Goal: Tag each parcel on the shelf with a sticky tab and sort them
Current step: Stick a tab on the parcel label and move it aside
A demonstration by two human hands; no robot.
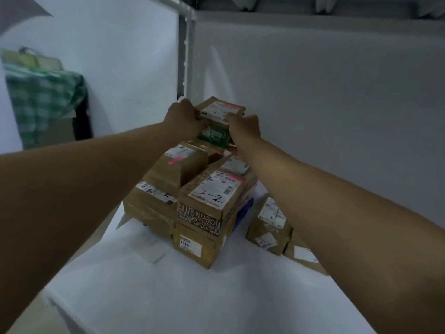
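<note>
A stack of brown cardboard parcels (199, 203) stands on the white shelf (168, 285). At its far end, a small brown parcel (220, 108) with a white label and a pink tab sits on top of a green box (213, 136). My left hand (184, 116) grips the small parcel's left side and my right hand (245, 128) grips its right side. Several parcels in the stack carry pink tabs, one of them (174, 161) on a box at mid left. A front box (212, 196) is marked "3-2".
Two more brown parcels (269, 227) lie to the right of the stack, partly under my right forearm. The shelf's white back wall (313, 104) and a metal upright (186, 56) close the far side. A green checked cloth (45, 97) hangs at left.
</note>
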